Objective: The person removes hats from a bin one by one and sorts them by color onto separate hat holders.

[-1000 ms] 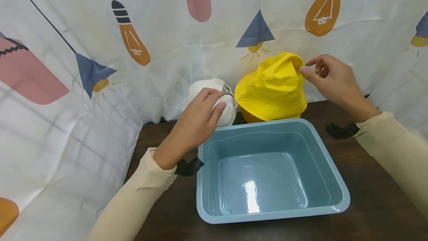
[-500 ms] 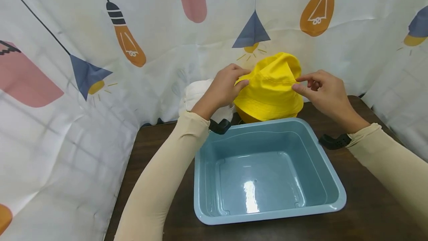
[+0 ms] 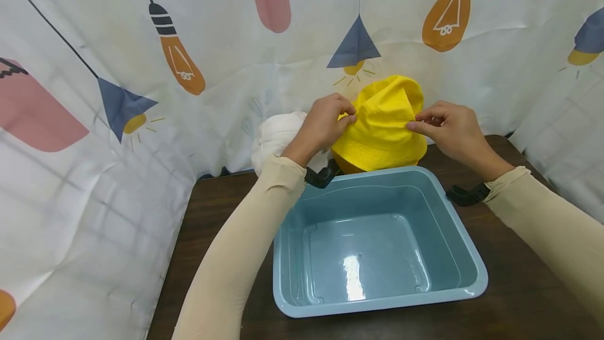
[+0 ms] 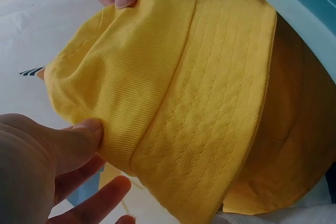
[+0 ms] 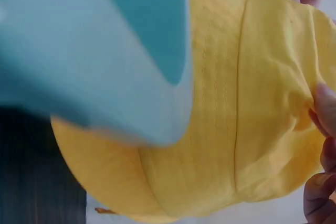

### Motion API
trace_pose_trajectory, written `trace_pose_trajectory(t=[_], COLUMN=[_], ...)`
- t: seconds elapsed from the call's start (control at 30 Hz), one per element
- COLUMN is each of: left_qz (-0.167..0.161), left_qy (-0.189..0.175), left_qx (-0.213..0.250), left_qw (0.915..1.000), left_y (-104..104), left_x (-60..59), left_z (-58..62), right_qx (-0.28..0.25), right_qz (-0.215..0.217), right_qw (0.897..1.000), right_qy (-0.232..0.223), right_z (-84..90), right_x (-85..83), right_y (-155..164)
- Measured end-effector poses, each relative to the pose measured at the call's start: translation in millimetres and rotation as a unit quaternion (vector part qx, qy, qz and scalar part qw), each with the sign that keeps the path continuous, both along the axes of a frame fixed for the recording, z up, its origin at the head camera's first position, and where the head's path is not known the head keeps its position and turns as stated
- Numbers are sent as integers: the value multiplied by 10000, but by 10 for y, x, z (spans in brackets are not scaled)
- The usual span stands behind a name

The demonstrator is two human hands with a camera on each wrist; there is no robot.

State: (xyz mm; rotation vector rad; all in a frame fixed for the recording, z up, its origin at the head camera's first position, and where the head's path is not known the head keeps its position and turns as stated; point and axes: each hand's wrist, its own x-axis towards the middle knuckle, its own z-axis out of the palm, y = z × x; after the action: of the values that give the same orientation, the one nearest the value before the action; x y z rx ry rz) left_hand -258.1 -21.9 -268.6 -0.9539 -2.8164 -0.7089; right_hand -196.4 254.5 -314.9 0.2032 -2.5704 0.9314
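Observation:
A yellow bucket hat point(image 3: 384, 130) sits brim down behind the basin, its crown creased. My left hand point(image 3: 327, 122) pinches the crown's left side between thumb and fingers; the left wrist view shows that thumb point(image 4: 86, 132) pressed on the cloth. On the opposite side, my right hand point(image 3: 448, 130) pinches a fold of the crown, and the fold shows in the right wrist view beside the thumb point(image 5: 326, 106). Left of the yellow hat is a white cloth hat point(image 3: 276, 135), partly hidden behind my left hand and wrist.
A blue-grey plastic basin point(image 3: 382, 304) stands on the dark wooden table point(image 3: 212, 203), directly in front of the hats. Behind them hangs a white curtain point(image 3: 236, 25) printed with lamps and bulbs. My sleeved forearms reach past both sides of the basin.
My left hand has moved right and up from the white hat to the yellow one. My right hand has come down and left onto the crown. Both now pinch it, and it has creased.

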Motion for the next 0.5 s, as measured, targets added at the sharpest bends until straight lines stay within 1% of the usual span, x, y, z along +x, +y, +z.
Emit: trace_pose_trajectory(t=[0.17,0.33,0.4,0.5], left_qz=[96,-23,-90,-147], left_qy=[148,273,326,415], left_qx=[-186,-377,-562,-957], left_qw=[9997,9989,9978,9944], left_y=[-49,-55,-32,10], left_x=[42,63,69,87], left_z=[-50,-95,-105,-118], right_qx=[290,593,670,750], right_qz=[231,389,438,535], right_qw=[9993,9975,9968,9957], right_qy=[102,62,-6,-114], right_z=[-12,-45,-68,-113], right_x=[2,28,32,22], right_y=[24,83,108,139])
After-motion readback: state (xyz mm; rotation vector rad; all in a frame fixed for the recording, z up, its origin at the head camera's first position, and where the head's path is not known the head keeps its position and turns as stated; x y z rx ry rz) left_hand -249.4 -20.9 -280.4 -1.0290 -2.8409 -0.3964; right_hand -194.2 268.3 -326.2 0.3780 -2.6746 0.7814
